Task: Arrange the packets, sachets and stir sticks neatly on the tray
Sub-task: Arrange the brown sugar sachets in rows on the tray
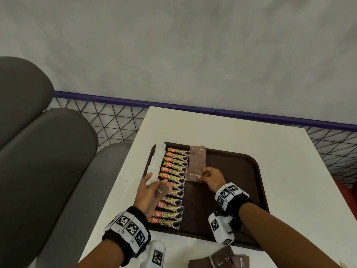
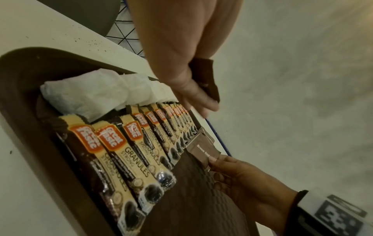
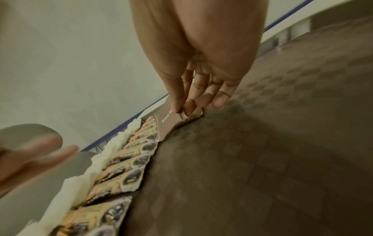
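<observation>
**Brown sugar sachet going down beside the coffee row**

Brown, flat and papery, the sugar sachet [image 1: 193, 174] sits pinched at its near corner between the thumb and fingertips of the right hand [image 1: 212, 178], low over the dark brown plastic tray [image 1: 239, 171] on the white desk [image 1: 241, 132]. It lies just beside the long column of yellow-and-black coffee granule packets [image 1: 172, 182] and directly below the few brown sachets already laid flat [image 1: 198, 156] at the far end of the tray. A line of white crinkled sachets [image 1: 157, 161] runs along the tray's left edge.

The left hand [image 1: 149, 192] hovers over the coffee packets with its fingers curled round a small bundle of further brown sachets [image 2: 206, 78], apparently the supply for this column. More brown sachets [image 1: 222, 260] wait loose on the desk near the person. No stir sticks are visible.

From where I stand, the risk is the thin sachet sliding or landing skewed on release, overlapping the coffee packet ends and spoiling the line. The left hand's low hover could also brush the coffee packets, which overlap loosely, and nudge several out of order at once.
</observation>
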`<action>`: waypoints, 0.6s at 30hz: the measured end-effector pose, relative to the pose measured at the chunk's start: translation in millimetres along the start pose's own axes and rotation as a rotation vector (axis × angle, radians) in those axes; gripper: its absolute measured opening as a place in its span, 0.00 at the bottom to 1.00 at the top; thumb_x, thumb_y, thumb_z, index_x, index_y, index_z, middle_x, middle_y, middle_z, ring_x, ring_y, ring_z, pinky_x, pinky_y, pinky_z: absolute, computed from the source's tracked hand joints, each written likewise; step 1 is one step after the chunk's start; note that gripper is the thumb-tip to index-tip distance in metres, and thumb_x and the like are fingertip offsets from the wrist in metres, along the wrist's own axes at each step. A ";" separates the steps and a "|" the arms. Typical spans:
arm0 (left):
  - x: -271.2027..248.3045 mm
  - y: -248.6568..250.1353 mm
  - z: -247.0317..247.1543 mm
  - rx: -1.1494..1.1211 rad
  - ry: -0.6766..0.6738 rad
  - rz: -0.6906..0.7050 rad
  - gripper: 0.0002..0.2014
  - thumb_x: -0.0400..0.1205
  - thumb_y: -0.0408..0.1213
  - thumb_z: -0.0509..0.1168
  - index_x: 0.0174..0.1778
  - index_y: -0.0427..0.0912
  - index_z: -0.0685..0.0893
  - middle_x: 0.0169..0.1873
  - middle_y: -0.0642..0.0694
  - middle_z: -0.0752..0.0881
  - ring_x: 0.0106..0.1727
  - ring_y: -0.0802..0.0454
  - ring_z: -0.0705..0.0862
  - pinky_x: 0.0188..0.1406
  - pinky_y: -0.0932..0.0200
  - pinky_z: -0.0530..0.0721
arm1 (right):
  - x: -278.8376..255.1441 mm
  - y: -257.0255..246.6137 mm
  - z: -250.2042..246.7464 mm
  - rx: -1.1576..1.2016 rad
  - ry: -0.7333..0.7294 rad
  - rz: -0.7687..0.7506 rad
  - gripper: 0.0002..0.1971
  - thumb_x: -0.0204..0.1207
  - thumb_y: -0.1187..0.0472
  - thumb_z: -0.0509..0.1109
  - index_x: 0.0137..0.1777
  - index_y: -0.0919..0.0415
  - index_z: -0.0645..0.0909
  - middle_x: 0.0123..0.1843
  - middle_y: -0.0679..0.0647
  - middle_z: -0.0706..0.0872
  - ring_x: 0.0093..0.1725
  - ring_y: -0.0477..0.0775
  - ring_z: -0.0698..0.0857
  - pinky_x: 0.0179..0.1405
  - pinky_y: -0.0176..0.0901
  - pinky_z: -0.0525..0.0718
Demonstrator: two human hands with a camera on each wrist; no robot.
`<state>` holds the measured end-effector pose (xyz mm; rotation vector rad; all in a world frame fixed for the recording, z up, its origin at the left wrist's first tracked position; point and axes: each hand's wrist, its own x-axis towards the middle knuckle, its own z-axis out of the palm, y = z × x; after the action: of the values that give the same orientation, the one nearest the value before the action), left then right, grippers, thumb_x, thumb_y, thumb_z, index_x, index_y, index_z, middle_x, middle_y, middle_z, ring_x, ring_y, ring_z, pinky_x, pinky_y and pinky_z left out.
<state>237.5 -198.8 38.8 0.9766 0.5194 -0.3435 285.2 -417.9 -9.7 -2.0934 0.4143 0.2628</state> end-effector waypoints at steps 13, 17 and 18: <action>3.4 1.1 -10.5 0.194 -0.019 -0.020 0.16 0.82 0.27 0.59 0.67 0.36 0.74 0.56 0.38 0.87 0.59 0.39 0.84 0.51 0.44 0.86 | 11.2 7.7 7.3 -0.174 0.137 0.002 0.16 0.69 0.67 0.75 0.35 0.49 0.71 0.30 0.49 0.79 0.43 0.56 0.83 0.46 0.48 0.82; 6.4 -1.2 -11.5 0.292 0.016 -0.002 0.17 0.82 0.26 0.57 0.68 0.35 0.75 0.56 0.41 0.88 0.64 0.43 0.81 0.57 0.50 0.81 | 7.3 8.6 5.6 -0.161 0.179 -0.049 0.14 0.70 0.64 0.75 0.46 0.54 0.71 0.33 0.49 0.77 0.47 0.52 0.73 0.43 0.43 0.72; 6.6 -1.4 -11.0 0.308 0.023 0.008 0.17 0.82 0.27 0.58 0.67 0.35 0.74 0.56 0.42 0.88 0.63 0.44 0.81 0.58 0.51 0.81 | 5.2 8.0 4.5 -0.150 0.196 -0.067 0.14 0.70 0.63 0.75 0.47 0.54 0.71 0.34 0.48 0.76 0.47 0.51 0.71 0.44 0.43 0.71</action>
<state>239.5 -190.5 29.1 1.2816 0.4920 -0.4137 286.8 -419.0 -20.1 -2.2858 0.4515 0.0497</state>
